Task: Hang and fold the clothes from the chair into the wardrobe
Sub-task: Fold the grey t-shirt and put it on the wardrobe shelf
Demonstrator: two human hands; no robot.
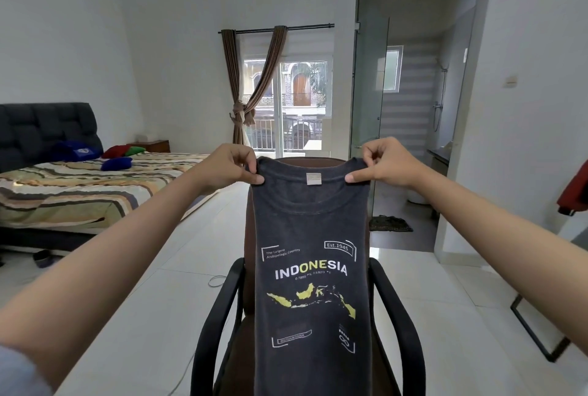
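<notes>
Between both hands [230, 166] [381, 163]: pinched T-shirt [310, 268]

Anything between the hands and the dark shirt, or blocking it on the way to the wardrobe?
Nothing between them: the left hand and right hand already pinch the dark T-shirt at its shoulders, in front of the chair. The wardrobe is not in view, so the path to it cannot be judged.
</notes>
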